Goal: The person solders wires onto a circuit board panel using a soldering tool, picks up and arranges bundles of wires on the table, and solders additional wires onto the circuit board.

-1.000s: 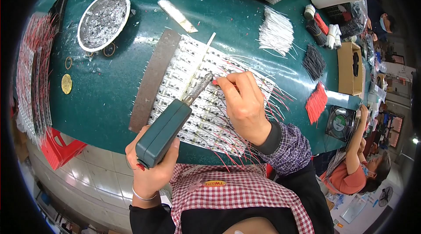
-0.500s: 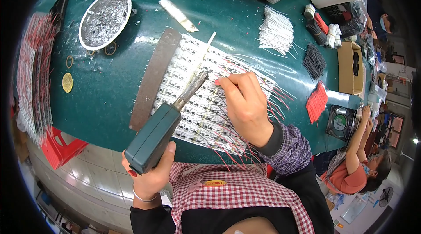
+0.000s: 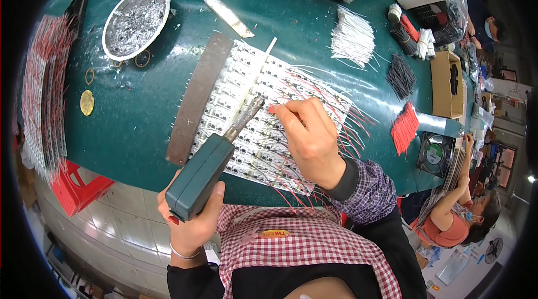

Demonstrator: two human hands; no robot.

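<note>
My left hand (image 3: pixel 193 212) is wrapped round the dark green body of a soldering gun (image 3: pixel 203 173). The gun's metal tip points up and right, over a white panel of small circuit boards (image 3: pixel 232 108). Close to the right of that tip, my right hand (image 3: pixel 311 136) is closed in a pinch low over the panel. What sits between its fingertips is too small to make out. Red, white and black wires (image 3: pixel 350 125) stick out from the panel's right part. A thin pale stick (image 3: pixel 270 47) lies across the boards, and a brown strip (image 3: pixel 197 103) runs along their left edge.
Piles of white wires (image 3: pixel 353 38), black wires (image 3: pixel 401 76) and red wires (image 3: pixel 404 130) lie to the right, near a small fan (image 3: pixel 436 154) and a cardboard box (image 3: pixel 443 86). A round bowl (image 3: pixel 105 33) holds silvery scraps at far left. A co-worker (image 3: pixel 448 215) sits at right.
The soldering gun has shifted slightly right, its tip a little lower. My right hand has moved slightly left and down, still pinched. The co-worker's arms have moved.
</note>
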